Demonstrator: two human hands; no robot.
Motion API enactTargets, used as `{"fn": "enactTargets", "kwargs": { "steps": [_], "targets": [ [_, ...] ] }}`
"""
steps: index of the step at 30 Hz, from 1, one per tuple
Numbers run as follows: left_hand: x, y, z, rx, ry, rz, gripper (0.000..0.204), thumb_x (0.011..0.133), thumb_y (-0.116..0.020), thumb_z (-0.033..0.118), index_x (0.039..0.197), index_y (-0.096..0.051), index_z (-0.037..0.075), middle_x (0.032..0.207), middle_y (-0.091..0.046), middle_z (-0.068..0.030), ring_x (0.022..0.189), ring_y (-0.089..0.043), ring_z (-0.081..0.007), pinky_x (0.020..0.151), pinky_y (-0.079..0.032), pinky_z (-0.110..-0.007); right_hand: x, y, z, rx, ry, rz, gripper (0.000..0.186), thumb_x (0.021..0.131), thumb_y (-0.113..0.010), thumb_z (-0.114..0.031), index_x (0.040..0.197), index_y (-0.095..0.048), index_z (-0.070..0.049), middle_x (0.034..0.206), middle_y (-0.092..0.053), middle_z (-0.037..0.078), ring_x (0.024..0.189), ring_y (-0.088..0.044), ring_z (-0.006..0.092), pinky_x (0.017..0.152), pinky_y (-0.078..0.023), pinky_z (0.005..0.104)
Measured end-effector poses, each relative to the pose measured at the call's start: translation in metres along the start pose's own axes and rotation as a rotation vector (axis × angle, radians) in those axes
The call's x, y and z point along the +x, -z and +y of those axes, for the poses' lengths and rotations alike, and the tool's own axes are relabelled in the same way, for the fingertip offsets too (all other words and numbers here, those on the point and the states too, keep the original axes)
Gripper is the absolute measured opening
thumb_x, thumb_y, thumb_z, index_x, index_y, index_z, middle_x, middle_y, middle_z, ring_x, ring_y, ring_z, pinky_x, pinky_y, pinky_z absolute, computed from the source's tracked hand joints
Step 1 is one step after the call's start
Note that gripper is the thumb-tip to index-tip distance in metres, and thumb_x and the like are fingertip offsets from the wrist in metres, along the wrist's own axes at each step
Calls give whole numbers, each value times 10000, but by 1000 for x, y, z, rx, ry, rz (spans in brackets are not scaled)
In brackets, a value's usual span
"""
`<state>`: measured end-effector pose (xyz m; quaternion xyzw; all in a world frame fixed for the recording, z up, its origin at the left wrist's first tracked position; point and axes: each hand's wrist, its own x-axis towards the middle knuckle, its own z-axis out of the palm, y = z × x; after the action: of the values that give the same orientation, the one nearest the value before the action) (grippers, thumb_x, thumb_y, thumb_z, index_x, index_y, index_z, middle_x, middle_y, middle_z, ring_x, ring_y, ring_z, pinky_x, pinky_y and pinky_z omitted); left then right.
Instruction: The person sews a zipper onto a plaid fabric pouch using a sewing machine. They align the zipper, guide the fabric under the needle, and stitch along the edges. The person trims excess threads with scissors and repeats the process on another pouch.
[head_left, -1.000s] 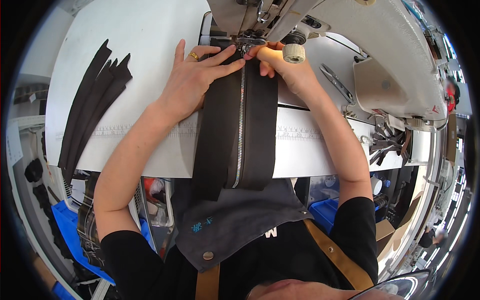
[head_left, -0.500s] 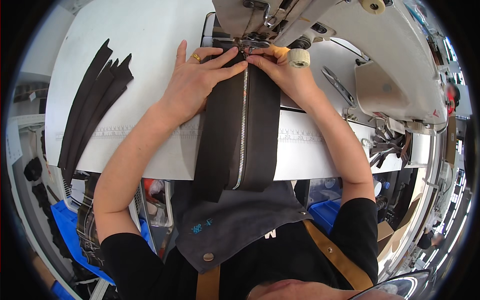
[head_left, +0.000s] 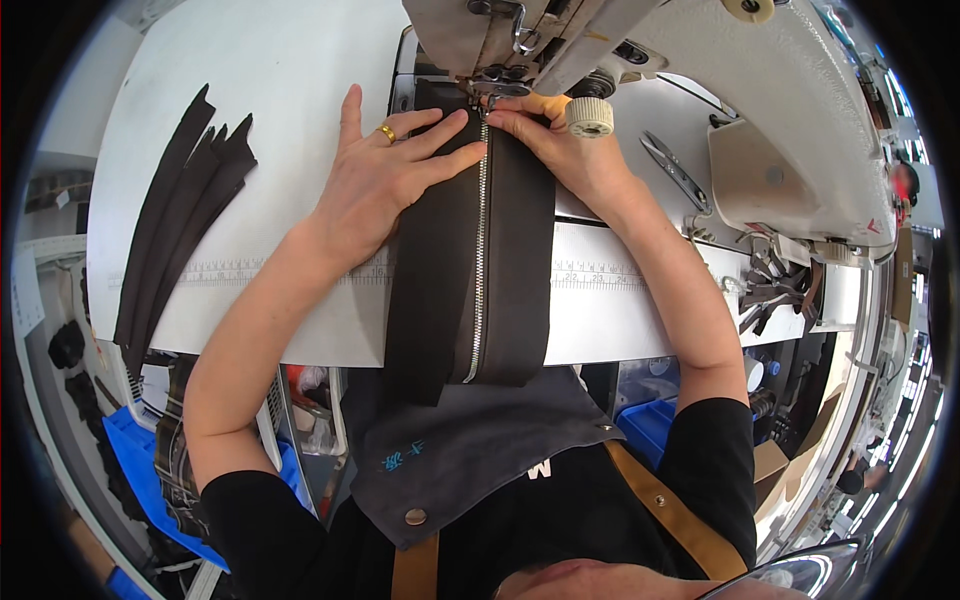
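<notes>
Hands flank a dark fabric panel (head_left: 450, 260) with a silver zipper (head_left: 478, 270) running down its middle, lying on the white table (head_left: 260, 80) at centre. At ten o'clock of the zipper, the left hand (head_left: 385, 180) lies spread flat, pressing the panel. At one o'clock, the right hand (head_left: 560, 145) pinches the panel's top edge beneath the sewing machine (head_left: 700, 70). Dark fabric strips (head_left: 180, 220) lie at nine o'clock, scissors (head_left: 675, 170) at three.

Single head-worn fisheye, steeply downward, close over the sewing table (head_left: 300, 60).
</notes>
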<state>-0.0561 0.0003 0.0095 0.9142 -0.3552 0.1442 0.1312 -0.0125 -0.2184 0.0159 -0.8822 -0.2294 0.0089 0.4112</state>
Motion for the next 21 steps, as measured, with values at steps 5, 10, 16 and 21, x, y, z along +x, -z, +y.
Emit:
{"fn": "enactTargets", "kwargs": {
  "steps": [5,10,16,21],
  "targets": [
    [-2,0,2,-28,41,-52,407,814,-547,237,1216,-608,249,1320,-532,18,1156,-488,-239,1055,-74,-635,-3,-4,0,-78,21,45,261,885,-620,-247,1065,-671,-65,941,-695,68,798,-623,100,737,-494,240],
    [0,1,-2,-24,29,-35,415,790,-590,239,1205,-617,250,1326,-525,24,1129,-491,-240,1058,-97,-625,-1,-5,8,-45,100,97,214,831,-657,-211,997,-689,-80,911,-689,76,803,-622,163,724,-489,279],
    [-1,-1,-6,7,7,-53,405,802,-556,214,1199,-621,251,1335,-518,34,1130,-491,-231,1065,-79,-616,0,-5,15,-1,-39,-7,236,898,-610,-239,1055,-672,-74,939,-688,29,810,-610,84,735,-483,230],
    [-1,-1,-4,-25,31,-49,410,789,-562,201,1190,-629,251,1327,-525,39,1130,-492,-231,1071,-86,-604,-2,-7,12,-54,48,28,241,897,-611,-232,1055,-667,-59,925,-691,29,805,-612,86,733,-481,231]
  ]
}}
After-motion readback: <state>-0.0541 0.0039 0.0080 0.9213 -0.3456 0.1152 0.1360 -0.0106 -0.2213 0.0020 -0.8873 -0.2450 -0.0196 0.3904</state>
